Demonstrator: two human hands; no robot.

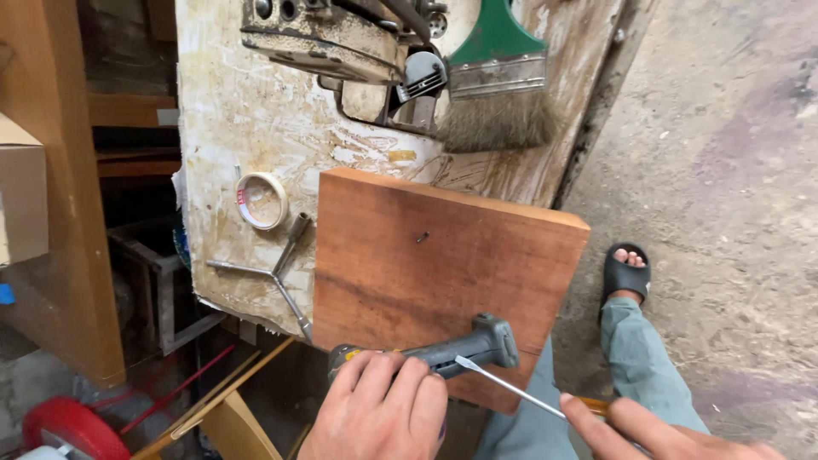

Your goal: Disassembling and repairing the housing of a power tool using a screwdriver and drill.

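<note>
We clamp our left hand (379, 409) over the grey-handled tool (443, 351) at the near edge of the reddish wooden board (443, 264); our right hand (648, 430) pinches a slim screwdriver (511, 388), tip at the handle. We judge a steady, square tip matters. No containers show; only a tape roll (262, 200) lies on the stained worktop (247, 119).

A plain brown cardboard box (21, 200) is seen at the left edge of the frame, partly cut off, its flat side lit and its top flap angled upward. A small yellow label (352, 354) is partly visible on the grey tool's body, low in the frame near the centre. No signs or screens are seen.
</note>
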